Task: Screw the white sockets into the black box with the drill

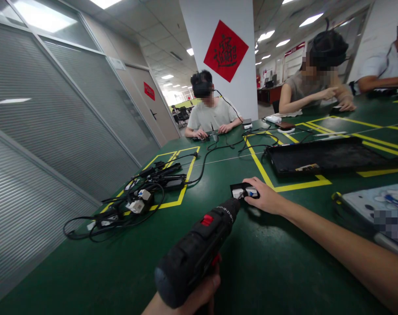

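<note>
My left hand (pixel 199 295) grips the handle of a black cordless drill (pixel 199 245) with a red switch, low in the middle of the view. Its tip points at a small black box (pixel 243 190) with white and blue parts inside, lying on the green table (pixel 87 271). My right hand (pixel 266 197) reaches in from the right and holds that box, fingers curled over its near edge.
A tangle of black cables and power adapters (pixel 136 197) lies to the left. A long black tray (pixel 323 157) sits at the back right inside yellow tape lines. A patterned flat object (pixel 379 201) lies at right. Three other people sit along the far side.
</note>
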Demonstrator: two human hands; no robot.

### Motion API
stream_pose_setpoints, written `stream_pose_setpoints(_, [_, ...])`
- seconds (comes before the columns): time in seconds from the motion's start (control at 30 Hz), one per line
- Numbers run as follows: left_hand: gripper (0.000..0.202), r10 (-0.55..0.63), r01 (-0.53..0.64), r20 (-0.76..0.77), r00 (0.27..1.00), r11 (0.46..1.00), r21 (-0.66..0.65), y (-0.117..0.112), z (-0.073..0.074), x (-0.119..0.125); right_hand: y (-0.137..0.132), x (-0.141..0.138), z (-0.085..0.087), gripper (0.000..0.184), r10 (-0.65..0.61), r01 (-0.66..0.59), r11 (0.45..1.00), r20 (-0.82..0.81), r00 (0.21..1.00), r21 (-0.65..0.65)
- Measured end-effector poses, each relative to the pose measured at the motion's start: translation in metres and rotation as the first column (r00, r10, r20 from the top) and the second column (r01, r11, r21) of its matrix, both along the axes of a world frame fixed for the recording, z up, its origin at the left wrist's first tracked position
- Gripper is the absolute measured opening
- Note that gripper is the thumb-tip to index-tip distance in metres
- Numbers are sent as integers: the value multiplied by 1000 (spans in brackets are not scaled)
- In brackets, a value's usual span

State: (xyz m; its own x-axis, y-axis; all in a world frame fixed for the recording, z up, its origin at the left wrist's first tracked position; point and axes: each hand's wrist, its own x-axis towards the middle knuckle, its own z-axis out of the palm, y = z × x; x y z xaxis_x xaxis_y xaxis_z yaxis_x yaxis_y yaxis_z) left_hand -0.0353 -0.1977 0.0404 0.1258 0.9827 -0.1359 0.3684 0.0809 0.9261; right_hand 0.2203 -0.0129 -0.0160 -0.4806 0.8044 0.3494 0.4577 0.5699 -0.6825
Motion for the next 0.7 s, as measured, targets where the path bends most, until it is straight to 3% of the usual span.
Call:
stream_pose_setpoints(0.23, [24,36,-24,-137,990,996,92,0,7,3,0,0,0,47,-8,8,1000,-1,1000,7])
stream_pose_setpoints(0.33, [22,25,-15,-182,983,999,52,0,7,5,-1,0,1,47,-9,9,1000,5,1000,3])
stream_pose_setpoints(0.57, [18,21,-3,-247,969,997,76,-2,11,8,-1,-1,0,48,-20,20,1000,2,1000,21])
stream_pose_setpoints(0.7, [17,4,10,-207,978,998,65,-2,9,6,-1,-1,-2,49,-22,22,999,11,1000,23])
